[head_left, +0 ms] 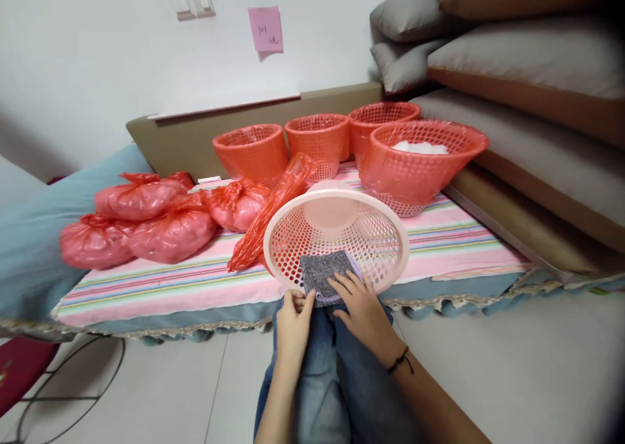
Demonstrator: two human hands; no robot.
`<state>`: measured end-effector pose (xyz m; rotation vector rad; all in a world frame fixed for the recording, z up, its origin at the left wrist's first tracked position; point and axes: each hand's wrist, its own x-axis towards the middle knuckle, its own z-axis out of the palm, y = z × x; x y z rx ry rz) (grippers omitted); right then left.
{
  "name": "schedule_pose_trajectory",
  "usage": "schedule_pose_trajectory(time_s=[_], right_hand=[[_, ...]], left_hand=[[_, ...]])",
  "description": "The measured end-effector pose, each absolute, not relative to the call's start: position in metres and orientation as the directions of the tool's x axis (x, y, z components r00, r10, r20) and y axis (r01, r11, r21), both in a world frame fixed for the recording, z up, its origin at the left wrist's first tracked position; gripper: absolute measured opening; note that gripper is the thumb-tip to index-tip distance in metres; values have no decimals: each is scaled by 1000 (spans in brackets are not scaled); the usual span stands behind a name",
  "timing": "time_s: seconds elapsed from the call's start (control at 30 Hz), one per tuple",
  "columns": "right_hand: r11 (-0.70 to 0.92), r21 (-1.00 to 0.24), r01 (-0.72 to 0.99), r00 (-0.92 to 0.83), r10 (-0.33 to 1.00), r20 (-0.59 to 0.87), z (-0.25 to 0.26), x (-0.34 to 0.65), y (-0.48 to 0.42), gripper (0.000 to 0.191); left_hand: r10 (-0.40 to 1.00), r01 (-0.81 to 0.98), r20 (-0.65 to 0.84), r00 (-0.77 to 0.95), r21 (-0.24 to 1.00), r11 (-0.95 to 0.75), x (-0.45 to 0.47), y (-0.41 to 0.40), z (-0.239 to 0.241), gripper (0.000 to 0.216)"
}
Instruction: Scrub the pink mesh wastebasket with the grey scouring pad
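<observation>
A pale pink mesh basket (336,200) is tipped toward me, its opening facing my lap. Inside its lower rim lies a small grey cloth (325,271) with a light purple edge. At the cloth's lower left corner, my left hand (295,314) has its fingers curled in a pinch on the edge. My right hand (361,307), with a dark cord on the wrist, rests on the cloth's right side with fingers stretched and spread. The fingertips of the left hand are partly hidden.
Behind stand orange-red baskets (251,151), lined with red plastic; the right one (424,164) holds something white. Tied red bags (170,232) and a loose red plastic bag (268,216) lie left on the striped cloth (180,281). Grey cushions (527,60) are stacked on the right.
</observation>
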<state>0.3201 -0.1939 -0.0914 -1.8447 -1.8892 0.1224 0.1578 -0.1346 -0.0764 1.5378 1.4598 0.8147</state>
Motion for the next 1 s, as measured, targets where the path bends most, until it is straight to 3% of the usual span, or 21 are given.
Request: schedule_pose_trajectory(time_s=[0.13,0.2,0.3,0.37,0.43,0.57,0.73,0.87,1.0], right_hand=[[72,-474,878,141,906,398,-107,331,-218,47],[85,-514,854,187,871,455,-112,336,-226,44],[70,-564,822,267,829,492,-113,342,-230,44],[43,-577,815,302,819,488,-109,346,-229,42],[32,-553,832,295,820,491,-103,350,-224,43],[126,-400,908,97,865,492,-90,358,-206,47],[137,-228,964,-45,930,365,-75,370,-186,30],[98,-231,968,-4,926,378,-70,375,-187,22],[169,-263,950,-44,905,423,-76,374,-198,23]], left_hand=[[993,652,-71,98,758,-10,174,-134,-63,40],[996,706,13,89,705,-73,177,-138,-60,36],[968,697,203,146,674,-247,173,-142,-64,28],[917,633,286,278,664,-398,168,-140,-71,37],[864,563,326,383,659,-498,163,-135,-80,43],[825,505,380,419,658,-559,158,-122,-89,26],[819,469,410,401,677,-568,155,-116,-83,17],[820,453,390,419,693,-561,150,-118,-81,18],[827,447,349,440,714,-539,142,-121,-87,20]])
